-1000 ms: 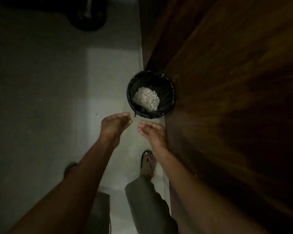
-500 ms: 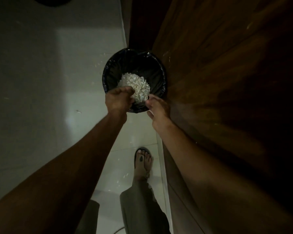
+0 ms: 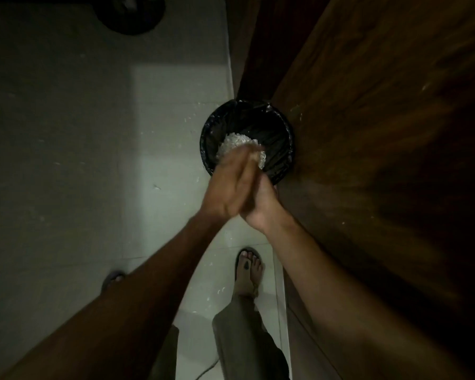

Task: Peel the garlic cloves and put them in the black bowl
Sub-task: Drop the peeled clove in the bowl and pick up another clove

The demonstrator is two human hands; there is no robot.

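black bin (image 3: 277, 127) w/ a bag liner sits on the floor (image 3: 162, 119) against a wood panel (image 3: 368, 133); pale garlic skins (image 3: 232, 142) piled inside, right under the fingertips. left hand (image 3: 228, 187) & right hand (image 3: 261, 201) pressed palm to palm above the bin's near rim, fingers straight, gripping nothing, both forearms reaching fwd. fingertips motion-blurred, scene dim. no peeled cloves or black bowl to make out. sandalled foot (image 3: 248, 270) below.

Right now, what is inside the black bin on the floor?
The black bin holds a heap of pale peelings. The pressed-together left hand and right hand cover its near part.
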